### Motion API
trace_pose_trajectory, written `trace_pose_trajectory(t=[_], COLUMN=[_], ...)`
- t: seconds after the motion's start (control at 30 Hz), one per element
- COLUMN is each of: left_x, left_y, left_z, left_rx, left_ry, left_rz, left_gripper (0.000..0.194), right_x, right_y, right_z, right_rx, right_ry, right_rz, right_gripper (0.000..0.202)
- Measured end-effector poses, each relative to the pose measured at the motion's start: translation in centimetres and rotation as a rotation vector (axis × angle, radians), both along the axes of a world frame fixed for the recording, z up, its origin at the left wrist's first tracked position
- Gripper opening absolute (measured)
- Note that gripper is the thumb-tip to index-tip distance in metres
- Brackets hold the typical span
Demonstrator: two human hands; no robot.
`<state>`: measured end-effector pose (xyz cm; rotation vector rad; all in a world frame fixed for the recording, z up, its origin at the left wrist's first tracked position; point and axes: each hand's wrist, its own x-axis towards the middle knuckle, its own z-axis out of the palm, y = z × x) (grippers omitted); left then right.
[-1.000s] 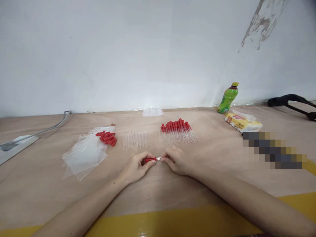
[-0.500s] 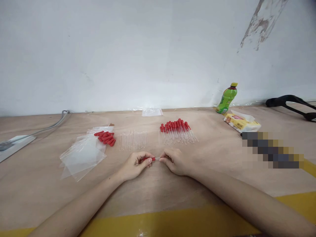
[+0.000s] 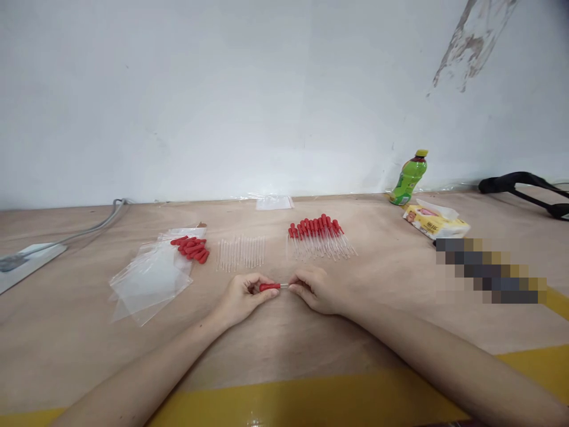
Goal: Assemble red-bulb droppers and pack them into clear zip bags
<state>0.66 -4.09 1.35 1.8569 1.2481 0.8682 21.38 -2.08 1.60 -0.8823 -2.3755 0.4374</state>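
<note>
Between my hands lies a red rubber bulb (image 3: pixel 269 286) with a clear tube (image 3: pixel 284 286) in its right end. My left hand (image 3: pixel 244 298) has the bulb between thumb and fingers. My right hand (image 3: pixel 316 290) pinches the tube, whose far part is hidden in the fingers. Beyond my left hand, a row of clear tubes (image 3: pixel 241 253) lies on the table. Farther left, a heap of loose red bulbs (image 3: pixel 192 249) rests on clear plastic bags (image 3: pixel 155 277). Beyond my right hand, several red-topped droppers (image 3: pixel 320 236) lie side by side.
A green bottle (image 3: pixel 409 178) stands by the wall at the right, near a yellow tissue pack (image 3: pixel 435 222). A black object (image 3: pixel 524 184) lies at the far right, with a pixelated patch in front. A grey cable (image 3: pixel 95 225) runs at the left. Yellow tape (image 3: pixel 302 397) crosses the front.
The fingers of my left hand have loosened and moved slightly right, showing more of the red bulb. My right hand is almost unmoved.
</note>
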Motion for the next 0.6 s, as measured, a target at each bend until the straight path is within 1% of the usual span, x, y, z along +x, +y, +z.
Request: trace_pose_trajectory(t=[0.1, 0.17, 0.23, 0.27, 0.33, 0.37, 0.43, 0.5, 0.6], left_x=[0.0, -0.1, -0.3, -0.5, -0.7, -0.8, -0.9, -0.9, -1.0], left_y=[0.1, 0.4, 0.8, 0.9, 1.0, 0.9, 0.7, 0.5, 0.2], left_z=[-0.1, -0.2, -0.3, -0.4, -0.4, -0.3, -0.1, 0.2, 0.6], left_rx=[0.075, 0.091, 0.068, 0.054, 0.071, 0.114, 0.226, 0.287, 0.27], left_ry=[0.028, -0.045, -0.119, -0.122, -0.048, 0.013, 0.127, 0.204, 0.251], left_rz=[0.078, 0.14, 0.175, 0.177, 0.148, 0.121, 0.057, -0.019, -0.084], left_gripper=[0.03, 0.036, 0.037, 0.036, 0.032, 0.029, 0.025, 0.022, 0.019], right_x=[-0.3, -0.3, 0.1, 0.4, 0.9, 1.1, 1.2, 0.9, -0.3], right_y=[-0.4, -0.3, 0.5, 1.2, 3.1, 4.1, 6.1, 7.7, 9.2], right_z=[0.3, 0.8, 1.4, 1.7, 2.3, 2.6, 3.0, 3.1, 2.5], right_rx=[0.121, 0.214, 0.251, 0.231, 0.118, 0.041, -0.09, -0.147, -0.152], right_ry=[-0.101, -0.146, -0.101, -0.049, 0.059, 0.084, 0.056, 0.008, -0.029], right_rz=[0.021, 0.011, -0.089, -0.171, -0.361, -0.453, -0.609, -0.698, -0.738], right_gripper=[0.014, 0.014, 0.015, 0.017, 0.021, 0.023, 0.022, 0.023, 0.027])
